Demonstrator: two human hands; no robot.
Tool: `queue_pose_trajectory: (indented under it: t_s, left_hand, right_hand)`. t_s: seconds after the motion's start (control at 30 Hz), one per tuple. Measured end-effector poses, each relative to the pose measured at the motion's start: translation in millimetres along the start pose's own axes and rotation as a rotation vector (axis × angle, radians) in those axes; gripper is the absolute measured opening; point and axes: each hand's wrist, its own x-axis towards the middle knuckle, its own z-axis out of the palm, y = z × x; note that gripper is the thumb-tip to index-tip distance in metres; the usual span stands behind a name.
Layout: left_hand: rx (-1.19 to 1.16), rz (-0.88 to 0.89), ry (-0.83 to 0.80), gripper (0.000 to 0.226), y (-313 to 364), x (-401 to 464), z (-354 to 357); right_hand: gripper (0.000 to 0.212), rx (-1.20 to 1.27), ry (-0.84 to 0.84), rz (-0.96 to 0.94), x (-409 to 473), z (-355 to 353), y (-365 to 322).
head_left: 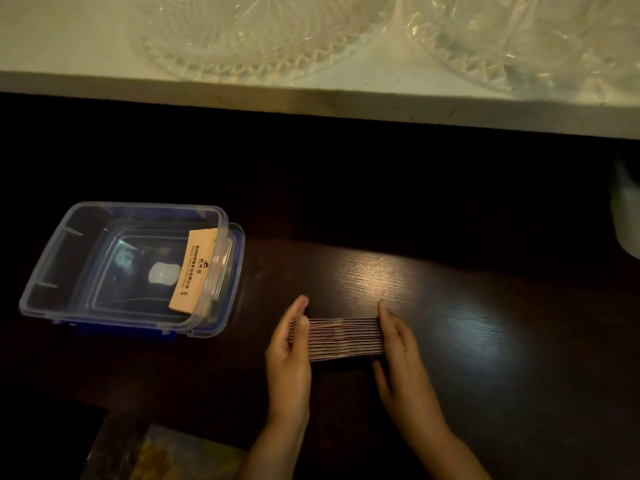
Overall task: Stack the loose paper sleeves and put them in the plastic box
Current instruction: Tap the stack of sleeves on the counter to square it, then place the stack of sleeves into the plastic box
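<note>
Dim room, dark wood-grain table (398, 271) with a bit of glare on it, and a pale counter (69, 46) running along the back edge. Two cut-glass platters sit up there: one glass platter (242, 39) in the middle and a second platter (536, 46) off to the right, both looking wrapped in clear film.

The person has the stack of paper sleeves (344, 339) standing on edge on the table, pressed between both palms. The left hand (289, 355) is flat against the left end, fingers straight and pointing away, and the right hand (398, 355) does the same on the right end. So neither hand is really curled around it; it's more of a squeeze from both sides, with the sleeve edges showing as thin lines between them.

The plastic box (41, 292) is over to the left, well apart from the stack, clear with blue latches, sitting on what looks like its own lid. One single sleeve (194, 271) with printed text is already in there, leaning against the right wall.

Bottom left there's some blurry yellowish paper thing (166, 455); can't tell what it is.
</note>
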Motion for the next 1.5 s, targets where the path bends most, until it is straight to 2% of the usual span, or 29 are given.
queue_pose_trajectory:
  t_s: [0.07, 0.17, 0.2, 0.3, 0.4, 0.5, 0.63, 0.73, 0.8, 0.9, 0.93, 1.0, 1.07, 1.17, 1.27, 1.37, 1.5]
  left_hand:
    - [-0.048, -0.029, -0.045, 0.027, -2, -1, -2]
    - [-0.213, -0.076, -0.180, 0.063, -3, -2, -8]
    - [-0.239, -0.069, -0.203, 0.068, -5, -2, -9]
    - [-0.240, -0.031, -0.204, 0.064, -12, -3, -13]
    - [-0.176, -0.011, -0.243, 0.064, -16, -3, -19]
    - [0.083, 0.065, -0.334, 0.077, -19, 0, -27]
    - [0.287, 0.120, -0.329, 0.060, -13, 16, -38]
    - [0.357, 0.108, -0.328, 0.051, 3, 21, -44]
    - [0.204, 0.042, -0.284, 0.051, 17, 19, -44]
    - [-0.262, -0.110, -0.210, 0.067, 35, 8, -33]
    - [-0.329, -0.142, -0.177, 0.066, 38, 2, -27]
    - [-0.326, -0.178, -0.126, 0.047, 45, -10, -17]
    - [-0.246, -0.214, -0.085, 0.030, 52, -17, -12]
    - [-0.151, -0.246, -0.069, 0.021, 70, -21, -18]
    - [-0.042, -0.266, -0.125, 0.021, 86, -27, -27]
    - [0.042, -0.305, -0.186, 0.023, 98, -36, -30]
    - [0.060, -0.334, -0.142, 0.029, 109, -46, -34]
  right_hand:
    - [0.091, 0.052, 0.044, 0.053, -1, 7, -1]
    - [0.087, 0.044, 0.075, 0.067, 1, 7, -1]
    - [0.086, 0.025, 0.066, 0.056, 2, 6, -2]
    - [0.086, -0.044, 0.014, 0.043, 7, 6, -4]
    - [0.086, -0.106, 0.010, 0.038, 10, 5, -5]
    - [0.086, -0.148, -0.010, 0.039, 13, 1, -4]
    - [0.074, -0.148, -0.030, 0.021, 17, -9, 0]
    - [0.060, -0.010, -0.068, 0.063, 23, -24, 3]
    - [0.047, 0.246, -0.172, 0.182, 25, -34, -6]
    - [0.036, 0.618, -0.291, 0.331, 20, -32, -28]
    - [0.035, 0.681, -0.283, 0.372, 17, -28, -35]
    - [0.030, 0.771, -0.225, 0.447, 12, -20, -46]
    - [0.027, 0.803, -0.198, 0.509, 9, -16, -53]
    - [0.029, 0.792, -0.271, 0.536, 9, -24, -63]
    - [0.031, 0.794, -0.342, 0.477, 19, -38, -73]
    - [0.022, 0.771, -0.344, 0.428, 30, -49, -85]
    - [0.015, 0.749, -0.352, 0.398, 36, -54, -98]
